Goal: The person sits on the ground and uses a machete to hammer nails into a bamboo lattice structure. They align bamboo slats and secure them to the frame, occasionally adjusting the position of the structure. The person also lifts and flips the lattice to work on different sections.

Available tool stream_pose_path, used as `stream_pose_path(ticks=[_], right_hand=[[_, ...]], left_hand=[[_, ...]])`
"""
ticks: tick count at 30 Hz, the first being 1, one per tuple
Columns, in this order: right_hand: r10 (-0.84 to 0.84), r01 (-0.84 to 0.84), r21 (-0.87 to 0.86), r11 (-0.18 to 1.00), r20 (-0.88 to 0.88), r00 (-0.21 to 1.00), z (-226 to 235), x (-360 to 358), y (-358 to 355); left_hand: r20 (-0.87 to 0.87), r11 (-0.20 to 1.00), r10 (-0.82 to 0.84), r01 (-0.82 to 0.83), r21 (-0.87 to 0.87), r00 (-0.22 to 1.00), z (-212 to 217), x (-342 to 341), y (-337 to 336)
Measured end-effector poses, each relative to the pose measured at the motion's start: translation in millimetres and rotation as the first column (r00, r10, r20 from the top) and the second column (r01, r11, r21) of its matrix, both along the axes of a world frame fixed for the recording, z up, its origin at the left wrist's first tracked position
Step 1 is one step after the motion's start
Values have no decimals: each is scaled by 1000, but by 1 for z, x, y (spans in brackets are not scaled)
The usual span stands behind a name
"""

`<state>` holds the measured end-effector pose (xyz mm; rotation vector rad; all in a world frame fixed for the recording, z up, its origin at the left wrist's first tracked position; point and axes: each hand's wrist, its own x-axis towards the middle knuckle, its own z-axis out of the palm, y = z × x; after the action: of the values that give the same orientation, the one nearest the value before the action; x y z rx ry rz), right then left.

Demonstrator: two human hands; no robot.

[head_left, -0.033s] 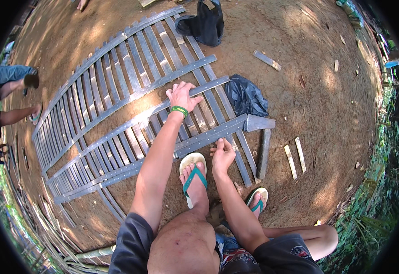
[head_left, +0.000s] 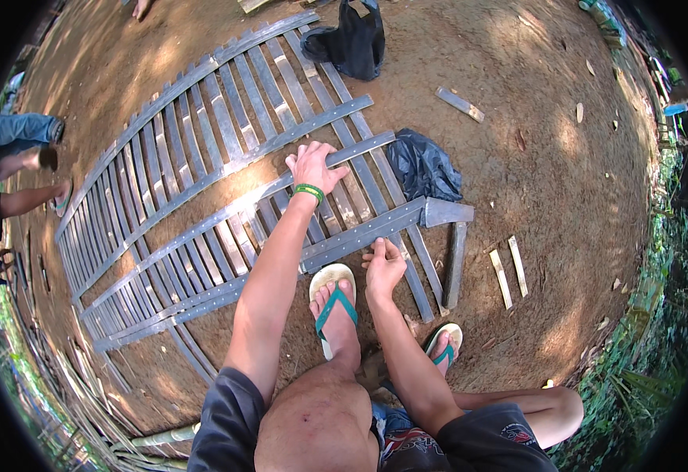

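A slatted panel [head_left: 360, 236] of dark grey strips lies on the bare brown ground [head_left: 549, 165], just ahead of the person's feet, with a second, larger panel [head_left: 312, 124] beyond it. The left hand [head_left: 313, 167], a green and yellow wristband [head_left: 309, 190] on its wrist, rests palm down on the upper rail [head_left: 364, 147] of the nearer panel, its fingers spread apart. The right hand [head_left: 385, 267] is just beside the near edge of the wide lower rail, its fingers curled in towards the thumb; whether they pinch something small I cannot tell. Two long strips [head_left: 412, 277] jut past that rail near its right end, and a grey block [head_left: 448, 212] sits against the rail's tip, with a dark bar [head_left: 456, 265] below it. A crumpled black bag [head_left: 425, 165] lies to the right of the panels, and another black bag [head_left: 352, 39] at the far end. Two pale strips [head_left: 501, 279] lie well apart on the right. The person's near foot wears a flip-flop with a teal strap [head_left: 325, 317]; other people's legs [head_left: 25, 204] show at the left
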<state>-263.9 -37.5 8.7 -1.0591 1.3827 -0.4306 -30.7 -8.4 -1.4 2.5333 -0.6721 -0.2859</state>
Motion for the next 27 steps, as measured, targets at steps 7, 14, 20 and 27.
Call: stream_pose_path(ticks=[7, 14, 20, 27], right_hand=[[-134, 134, 35, 990, -2, 991, -4, 11, 1], [-125, 125, 22, 992, -6, 992, -4, 11, -1], [-114, 115, -19, 993, 12, 993, -11, 8, -3], [-96, 98, -61, 993, 28, 995, -13, 7, -1]], left_hand=[[42, 1000, -6, 7, -16, 999, -1, -2, 1], [36, 999, -12, 13, -38, 999, -4, -1, 3], [45, 999, -14, 16, -31, 999, -4, -1, 1], [36, 999, -37, 39, -32, 999, -12, 4, 8]])
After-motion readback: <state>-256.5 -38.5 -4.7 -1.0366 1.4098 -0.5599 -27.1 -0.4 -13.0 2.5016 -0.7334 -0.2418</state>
